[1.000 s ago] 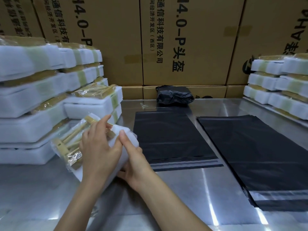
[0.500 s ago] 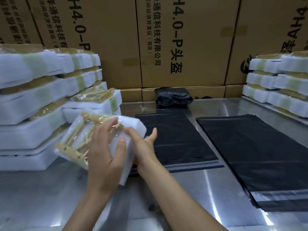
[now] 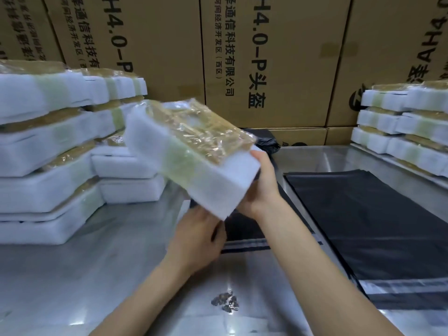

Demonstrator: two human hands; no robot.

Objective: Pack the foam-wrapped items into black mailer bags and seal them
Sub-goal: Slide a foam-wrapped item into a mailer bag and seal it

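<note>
A foam-wrapped item (image 3: 191,156), white foam banded with pale tape and topped by crinkled clear film over tan contents, is held tilted in the air above the steel table (image 3: 72,275), its high end toward ten o'clock. Its lower corner at four o'clock is gripped by the right hand (image 3: 263,187), thumb on the top edge and fingers curled beneath. The left hand (image 3: 196,241) is seen at six o'clock of the item, beneath its low edge, fingers loosely bent; whether anything is pinched there cannot be told. A flat black mailer bag (image 3: 244,229) is partly hidden under both hands, its striped flap showing. At three o'clock a pile of black mailer bags (image 3: 363,226) is laid flat. Foam stacks are ranged at nine o'clock (image 3: 48,166) and at two o'clock (image 3: 402,127). Cardboard cartons (image 3: 266,57) are stacked at twelve o'clock, and a crumpled black bag (image 3: 266,141) lies before them.
</note>
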